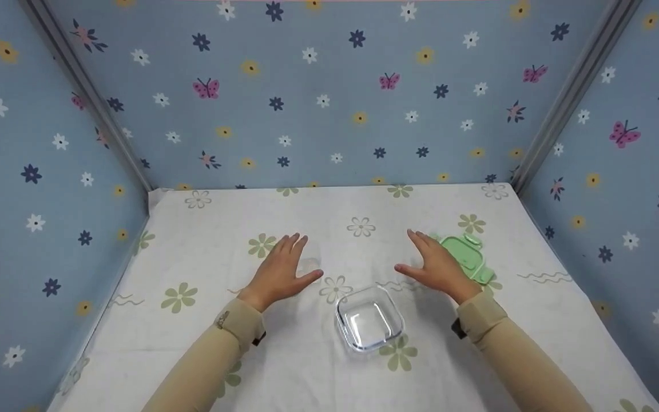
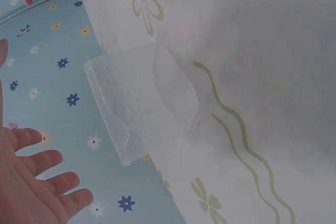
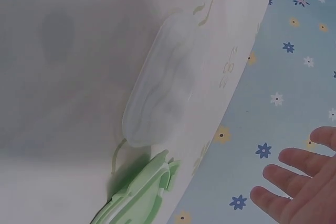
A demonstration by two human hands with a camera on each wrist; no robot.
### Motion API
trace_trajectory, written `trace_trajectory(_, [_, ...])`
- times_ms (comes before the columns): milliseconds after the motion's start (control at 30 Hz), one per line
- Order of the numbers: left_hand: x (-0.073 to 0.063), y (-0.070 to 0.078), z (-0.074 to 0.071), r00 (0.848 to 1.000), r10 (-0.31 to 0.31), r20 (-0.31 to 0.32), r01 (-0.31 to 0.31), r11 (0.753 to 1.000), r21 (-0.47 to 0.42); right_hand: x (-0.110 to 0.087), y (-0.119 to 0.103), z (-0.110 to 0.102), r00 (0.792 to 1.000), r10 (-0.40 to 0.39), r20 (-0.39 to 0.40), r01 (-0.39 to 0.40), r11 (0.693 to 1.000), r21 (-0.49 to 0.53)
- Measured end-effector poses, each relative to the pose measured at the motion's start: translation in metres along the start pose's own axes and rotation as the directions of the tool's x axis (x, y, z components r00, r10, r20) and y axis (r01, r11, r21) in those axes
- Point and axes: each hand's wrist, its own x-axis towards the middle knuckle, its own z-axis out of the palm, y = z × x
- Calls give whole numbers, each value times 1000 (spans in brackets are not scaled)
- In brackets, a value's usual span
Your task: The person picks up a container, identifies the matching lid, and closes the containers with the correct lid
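My left hand (image 1: 281,269) is held over the left middle of the table, fingers and thumb spread, holding nothing. Beside it is a clear plastic piece with a folded edge (image 2: 142,103), faint in the head view. My right hand (image 1: 435,266) also hovers with fingers extended and nothing in its grip. It partly covers a green lid with side flaps (image 1: 464,256) at the right. Between the forearms sits a square clear glass container (image 1: 369,320) without a lid on it. In the right wrist view a translucent, round-cornered flat piece (image 3: 160,82) lies near the green lid.
A white cloth with green flowers (image 1: 203,355) covers the table. Blue patterned panels (image 1: 329,126) stand at the back and both sides, with grey posts (image 1: 575,86) at the rear corners.
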Motion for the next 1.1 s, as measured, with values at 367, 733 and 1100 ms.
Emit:
trace_trajectory(367, [-5, 7, 7, 1000, 18, 16, -18, 1000, -14, -4, -6, 3, 1000, -16, 24, 16, 1000, 13])
trace_trajectory(733, [-10, 14, 13, 998, 56, 22, -55, 997, -55, -5, -10, 6, 998, -1, 58, 0, 1000, 17])
trace_trajectory(1100, [-16, 16, 18, 997, 57, 47, -53, 994, -91, -9, -17, 10, 998, -31, 57, 30, 999, 30])
